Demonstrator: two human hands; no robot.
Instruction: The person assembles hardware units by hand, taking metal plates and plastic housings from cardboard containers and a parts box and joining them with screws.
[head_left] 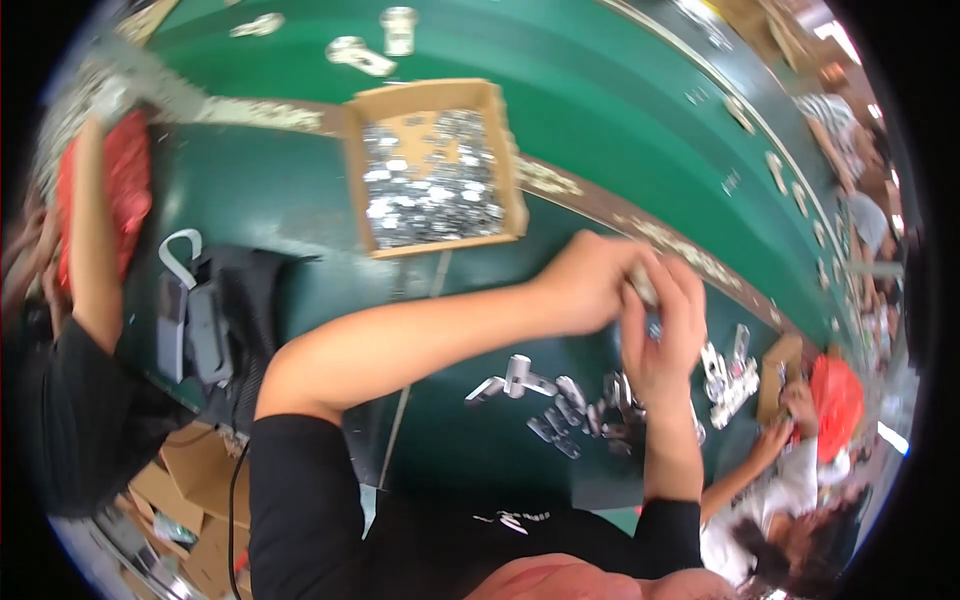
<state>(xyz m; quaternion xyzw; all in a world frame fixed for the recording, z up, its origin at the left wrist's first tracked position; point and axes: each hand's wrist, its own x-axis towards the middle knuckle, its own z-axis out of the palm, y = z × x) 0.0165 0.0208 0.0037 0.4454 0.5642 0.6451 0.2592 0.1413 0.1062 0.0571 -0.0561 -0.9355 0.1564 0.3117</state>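
My left hand [592,282] and my right hand [668,325] meet over the right part of the dark green table, their fingers closed around a small pale piece [643,286]. Fingers cover most of this piece, so its exact kind is unclear. Below my hands lie several small silver parts [517,376] and dark glossy parts [553,432]. A heap of whitish parts [732,388] sits just right of my right forearm. Beyond my left forearm stands an open cardboard box [352,180] holding many small shiny silver pieces.
A green conveyor belt [610,110] curves across the far side, carrying scattered pale parts [399,32]. At left lie a black bag [255,300] and a grey device [207,330]. Co-workers sit on both sides, near a left red bag [128,190] and a right red bag [836,405].
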